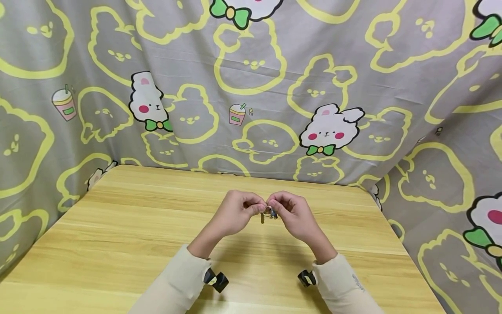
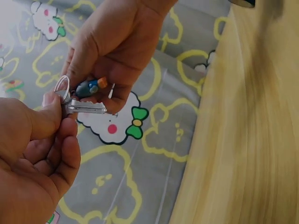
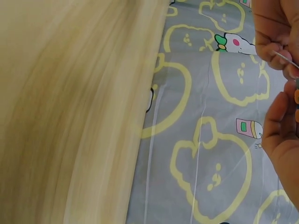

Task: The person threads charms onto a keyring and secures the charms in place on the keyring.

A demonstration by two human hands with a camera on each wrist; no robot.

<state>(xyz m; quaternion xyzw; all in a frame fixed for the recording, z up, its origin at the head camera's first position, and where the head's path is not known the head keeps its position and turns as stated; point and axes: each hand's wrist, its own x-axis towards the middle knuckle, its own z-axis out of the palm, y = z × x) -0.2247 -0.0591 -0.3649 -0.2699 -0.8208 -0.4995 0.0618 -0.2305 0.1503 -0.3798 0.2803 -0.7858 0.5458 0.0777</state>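
My left hand (image 1: 237,213) and right hand (image 1: 294,213) meet above the middle of the table, fingertips nearly touching. Between left thumb and fingers I pinch the head of a silver key (image 2: 88,107), its toothed blade pointing outward. A thin metal key ring (image 2: 62,83) loops up beside the left thumb, and the right fingertips grip at it. Close under the right hand hangs a small blue-grey figure charm (image 2: 91,87) with an orange end. In the right wrist view, only part of the charm (image 3: 297,100) and the key's thin edge (image 3: 286,59) show.
A light wood-grain table (image 1: 137,235) lies under both hands. Grey curtain cloth (image 1: 188,65) with yellow cartoon outlines hangs behind it and along the sides. Black wrist camera mounts (image 1: 221,282) stick out from the beige sleeves (image 1: 172,279).
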